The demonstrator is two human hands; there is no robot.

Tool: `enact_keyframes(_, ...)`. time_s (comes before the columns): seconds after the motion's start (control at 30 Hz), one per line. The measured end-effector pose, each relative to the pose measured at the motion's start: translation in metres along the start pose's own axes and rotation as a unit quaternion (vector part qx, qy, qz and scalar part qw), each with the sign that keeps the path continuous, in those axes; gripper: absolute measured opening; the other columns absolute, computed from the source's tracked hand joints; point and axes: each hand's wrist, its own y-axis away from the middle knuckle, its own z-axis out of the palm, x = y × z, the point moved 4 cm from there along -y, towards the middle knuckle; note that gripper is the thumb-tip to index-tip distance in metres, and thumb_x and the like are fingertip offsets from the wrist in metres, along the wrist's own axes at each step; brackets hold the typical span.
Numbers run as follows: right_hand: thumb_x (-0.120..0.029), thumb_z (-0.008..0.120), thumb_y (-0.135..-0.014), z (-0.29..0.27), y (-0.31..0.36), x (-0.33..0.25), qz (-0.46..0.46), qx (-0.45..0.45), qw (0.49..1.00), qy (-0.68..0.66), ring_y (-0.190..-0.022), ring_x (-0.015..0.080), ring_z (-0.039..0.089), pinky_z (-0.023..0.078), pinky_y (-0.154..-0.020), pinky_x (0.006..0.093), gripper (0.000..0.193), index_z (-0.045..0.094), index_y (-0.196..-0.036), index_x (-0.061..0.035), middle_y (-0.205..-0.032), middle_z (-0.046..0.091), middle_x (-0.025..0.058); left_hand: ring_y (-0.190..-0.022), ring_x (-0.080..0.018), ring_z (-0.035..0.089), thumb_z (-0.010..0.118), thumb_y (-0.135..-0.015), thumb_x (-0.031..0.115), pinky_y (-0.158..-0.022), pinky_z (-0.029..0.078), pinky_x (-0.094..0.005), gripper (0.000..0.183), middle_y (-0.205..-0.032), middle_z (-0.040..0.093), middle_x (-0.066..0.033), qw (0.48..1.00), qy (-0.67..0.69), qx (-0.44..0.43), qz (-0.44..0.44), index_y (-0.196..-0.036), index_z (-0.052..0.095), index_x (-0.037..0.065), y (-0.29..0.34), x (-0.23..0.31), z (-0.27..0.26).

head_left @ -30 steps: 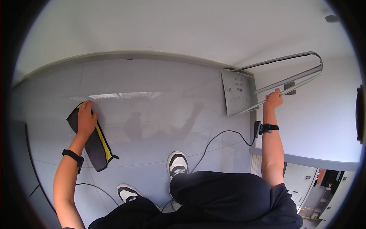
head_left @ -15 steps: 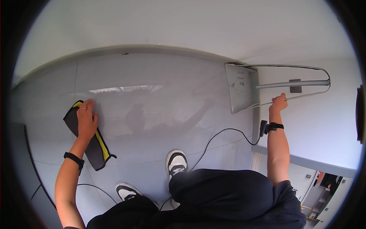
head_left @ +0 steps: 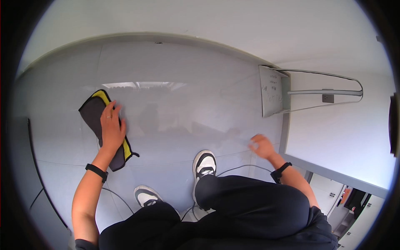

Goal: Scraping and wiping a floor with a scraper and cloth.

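Note:
A folded cloth [head_left: 91, 113], dark grey with a yellow side and black edging, lies on the floor at the left. My left hand [head_left: 111, 127] is over it, fingers stretched out along its yellow edge; whether the palm presses on it I cannot tell. My right hand [head_left: 262, 146] hovers over the floor to the right of my shoes, slightly blurred, fingers loosely bent and apart, with nothing visible in it. At the right, a grey metal dustpan [head_left: 271, 93] with a long looped handle [head_left: 325, 92] stands in the corner against the wall, apart from both hands.
Shiny grey floor tiles [head_left: 179, 104] stretch between the cloth and the dustpan. A black cable [head_left: 246, 166] runs behind my shoes [head_left: 205, 163]. A wall socket [head_left: 328, 96] sits behind the handle. Dark panels [head_left: 21, 179] stand at the left; white cabinets [head_left: 327, 193] are at lower right.
My right hand has come away from the dustpan's handle, moving left and toward me. My left hand has shifted slightly over the cloth. The whole view has shifted a little.

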Motion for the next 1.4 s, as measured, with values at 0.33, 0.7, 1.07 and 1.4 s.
enact_keyframes(0.33,-0.037,0.056,-0.099,0.112,0.049,-0.139,-0.044,-0.284,0.957,0.041,-0.121,0.0398,0.06,0.049,-0.1,0.0511,0.042,0.069,-0.125,-0.0075,-0.133,0.064,0.0178,-0.152,-0.0384,0.034,0.065,-0.093,0.008,-0.127,0.027,-0.0532,0.05,-0.158,0.044,-0.0195,0.999,0.034,0.024,-0.02,-0.14,0.053,-0.003,0.038,0.002,0.014)
enact_keyframes(0.7,-0.037,0.045,-0.102,0.045,-0.107,-0.181,-0.071,-0.317,0.921,0.216,-0.104,0.042,0.069,0.053,-0.093,0.0539,0.04,0.075,-0.106,-0.0112,-0.109,0.074,0.0198,-0.159,-0.0359,0.022,0.066,-0.096,0.035,-0.129,0.019,-0.0529,0.076,-0.169,0.028,-0.0227,0.998,-0.045,0.011,-0.051,-0.157,0.039,-0.001,0.093,-0.003,0.017)
enact_keyframes(1.07,-0.025,0.068,-0.091,0.004,-0.261,-0.54,-0.521,0.087,0.841,0.114,-0.134,0.0353,0.053,0.047,-0.109,0.046,0.044,0.064,-0.129,-0.0029,-0.143,0.057,0.0177,-0.158,-0.0315,0.026,0.062,-0.098,0.043,-0.13,0.018,-0.0487,0.073,-0.166,0.037,-0.0174,0.997,-0.058,-0.044,-0.029,-0.154,0.045,0.0,0.121,-0.009,0.004)
enact_keyframes(1.4,-0.035,0.066,-0.097,0.067,-0.308,-0.551,-0.452,0.045,0.89,0.04,-0.157,0.0394,0.026,0.023,-0.128,0.05,0.079,0.035,-0.158,0.0052,-0.169,0.028,0.0223,-0.157,-0.0271,0.03,0.059,-0.099,0.05,-0.13,0.019,-0.0479,0.072,-0.163,0.044,-0.0132,0.994,-0.019,-0.111,0.017,-0.155,0.048,0.005,0.118,-0.028,0.007)
